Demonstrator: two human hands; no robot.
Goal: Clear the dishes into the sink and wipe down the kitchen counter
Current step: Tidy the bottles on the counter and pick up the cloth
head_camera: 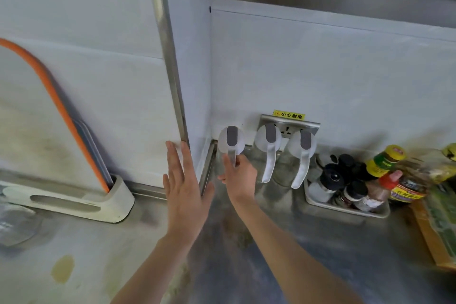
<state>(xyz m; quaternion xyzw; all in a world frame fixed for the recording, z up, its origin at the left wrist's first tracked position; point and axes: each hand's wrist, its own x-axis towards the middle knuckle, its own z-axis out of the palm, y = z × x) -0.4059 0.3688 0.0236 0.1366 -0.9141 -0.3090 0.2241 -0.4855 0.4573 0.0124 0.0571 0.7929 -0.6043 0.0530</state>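
Jar (pixel 230 145): leftmost of three before wall socket (pixel 288 128), on desk (pixel 283 242) | right hand (pixel 238 175): clamped on jar handle, likely lifting it to clear wiping space | left hand (pixel 183 180): fingers spread, empty, left of jar | stain (pixel 62 268): unwiped, well left

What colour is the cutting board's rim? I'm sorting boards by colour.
Orange, on the board standing in its holder at left; the head view shows it.
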